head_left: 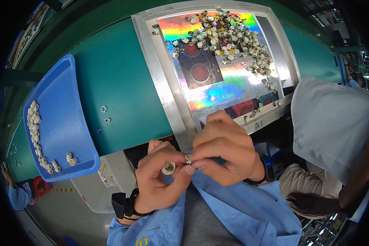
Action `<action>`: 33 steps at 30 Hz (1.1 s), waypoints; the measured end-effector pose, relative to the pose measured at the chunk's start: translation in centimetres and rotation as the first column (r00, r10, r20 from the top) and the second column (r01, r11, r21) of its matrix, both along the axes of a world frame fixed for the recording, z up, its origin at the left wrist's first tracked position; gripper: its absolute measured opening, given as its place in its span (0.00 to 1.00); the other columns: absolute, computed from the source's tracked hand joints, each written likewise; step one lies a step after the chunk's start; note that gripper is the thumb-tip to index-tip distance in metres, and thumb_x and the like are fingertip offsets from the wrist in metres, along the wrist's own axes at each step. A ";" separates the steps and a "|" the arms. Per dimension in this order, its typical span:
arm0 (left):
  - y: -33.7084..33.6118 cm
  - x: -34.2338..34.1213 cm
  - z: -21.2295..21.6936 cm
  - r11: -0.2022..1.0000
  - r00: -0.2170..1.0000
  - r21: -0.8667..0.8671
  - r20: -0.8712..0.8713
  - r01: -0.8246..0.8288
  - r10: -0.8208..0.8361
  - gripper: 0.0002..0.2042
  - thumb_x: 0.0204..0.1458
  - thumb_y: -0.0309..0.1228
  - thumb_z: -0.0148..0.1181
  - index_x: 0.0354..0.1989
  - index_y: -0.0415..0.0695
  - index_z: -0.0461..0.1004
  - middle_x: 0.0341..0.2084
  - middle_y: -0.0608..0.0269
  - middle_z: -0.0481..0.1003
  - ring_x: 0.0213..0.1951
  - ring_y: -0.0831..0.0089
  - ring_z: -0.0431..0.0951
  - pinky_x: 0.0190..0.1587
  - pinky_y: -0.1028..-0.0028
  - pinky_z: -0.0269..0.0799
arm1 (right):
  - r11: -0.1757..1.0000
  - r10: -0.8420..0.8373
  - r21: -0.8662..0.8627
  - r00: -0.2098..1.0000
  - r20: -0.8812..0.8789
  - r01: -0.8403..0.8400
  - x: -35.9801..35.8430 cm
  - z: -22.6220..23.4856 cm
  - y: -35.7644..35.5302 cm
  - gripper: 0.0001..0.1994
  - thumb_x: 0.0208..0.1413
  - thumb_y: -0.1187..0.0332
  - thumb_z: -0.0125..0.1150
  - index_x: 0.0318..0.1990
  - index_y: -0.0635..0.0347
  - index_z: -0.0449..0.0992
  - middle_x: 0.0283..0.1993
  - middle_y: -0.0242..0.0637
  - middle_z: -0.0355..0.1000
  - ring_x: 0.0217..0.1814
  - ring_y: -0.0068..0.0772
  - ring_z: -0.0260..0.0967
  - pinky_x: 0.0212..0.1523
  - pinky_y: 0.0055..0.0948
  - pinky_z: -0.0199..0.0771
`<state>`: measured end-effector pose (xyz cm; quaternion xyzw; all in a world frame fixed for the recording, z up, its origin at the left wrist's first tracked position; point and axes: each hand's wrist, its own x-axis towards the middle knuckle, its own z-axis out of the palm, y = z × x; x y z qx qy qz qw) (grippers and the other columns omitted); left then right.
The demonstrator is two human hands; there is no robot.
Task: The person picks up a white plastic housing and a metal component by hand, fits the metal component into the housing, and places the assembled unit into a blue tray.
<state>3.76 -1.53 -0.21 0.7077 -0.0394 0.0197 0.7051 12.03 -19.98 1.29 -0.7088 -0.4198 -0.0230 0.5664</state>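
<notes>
Both hands are up close in front of the chest, below the near edge of the teal bench (pixel 123 78). The left hand (pixel 160 180) has its fingers closed around a small white ring-shaped cap (pixel 168 167), thumb and forefinger pinching it with the open end facing up. The right hand (pixel 225 149) is right against it, fingers pinched tight on a tiny silvery metal piece (pixel 188 159) that sits just beside the cap, pretty much touching it. Can't tell if the metal bit is actually seated in the cap or only next to it, it's too small.

On the bench straight ahead there's a metal-framed tray (pixel 151 61) with a shiny rainbow foil sheet (pixel 217 92) inside, and a big loose pile of the same kind of little parts (pixel 229 39) scattered over its far end, a few strays trailing down toward the near right corner.

Off to the left sits a blue plastic bin (pixel 61 119) with a row of white caps (pixel 33 123) lined along its left wall and a couple more near its lower edge. Two loose white rings (pixel 105 114) lie on the bench between the bin and the tray.

Another person in a grey shirt (pixel 332 123) is bent over on the right.
</notes>
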 end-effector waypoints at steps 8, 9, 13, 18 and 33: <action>0.1 0.4 0.4 0.998 0.999 0.058 0.031 0.033 -0.035 0.07 0.43 0.20 0.66 0.32 0.42 0.77 0.16 0.70 0.69 0.23 0.74 0.67 0.41 0.69 0.56 | 0.995 0.073 -0.046 0.963 -0.258 -0.088 0.0 0.2 -0.4 0.06 0.49 0.77 0.68 0.36 0.61 0.80 0.32 0.35 0.78 0.31 0.32 0.74 0.42 0.35 0.67; 0.1 0.4 0.5 0.995 0.999 0.094 0.042 0.027 -0.031 0.07 0.43 0.20 0.66 0.32 0.42 0.77 0.16 0.70 0.69 0.23 0.74 0.67 0.41 0.69 0.56 | 0.995 0.067 -0.054 0.970 -0.235 -0.082 0.0 0.1 -0.3 0.06 0.49 0.77 0.68 0.36 0.62 0.80 0.32 0.35 0.78 0.31 0.32 0.74 0.42 0.35 0.67; 0.1 0.5 0.6 0.982 0.998 0.187 0.063 0.001 -0.013 0.07 0.43 0.21 0.66 0.32 0.42 0.76 0.18 0.69 0.70 0.23 0.74 0.68 0.40 0.70 0.56 | 0.994 0.034 -0.091 0.977 -0.210 -0.054 -0.1 0.3 -0.3 0.07 0.48 0.78 0.67 0.36 0.62 0.80 0.33 0.36 0.78 0.31 0.31 0.74 0.42 0.34 0.68; 0.4 0.8 0.6 0.981 0.998 0.195 0.054 0.025 -0.036 0.08 0.44 0.21 0.67 0.33 0.41 0.77 0.20 0.67 0.73 0.24 0.72 0.69 0.40 0.69 0.58 | 0.991 0.013 -0.122 0.968 -0.252 -0.045 -0.3 0.4 -0.4 0.07 0.50 0.78 0.67 0.37 0.64 0.80 0.33 0.39 0.78 0.31 0.32 0.74 0.40 0.32 0.69; 0.4 0.4 0.0 0.924 0.915 0.359 0.403 -0.136 -0.022 0.10 0.45 0.21 0.69 0.36 0.37 0.76 0.24 0.63 0.75 0.24 0.67 0.71 0.37 0.66 0.60 | 0.963 0.016 0.258 0.932 -0.362 0.084 -3.0 -1.5 1.4 0.06 0.57 0.80 0.63 0.40 0.71 0.77 0.33 0.46 0.77 0.31 0.33 0.71 0.33 0.31 0.69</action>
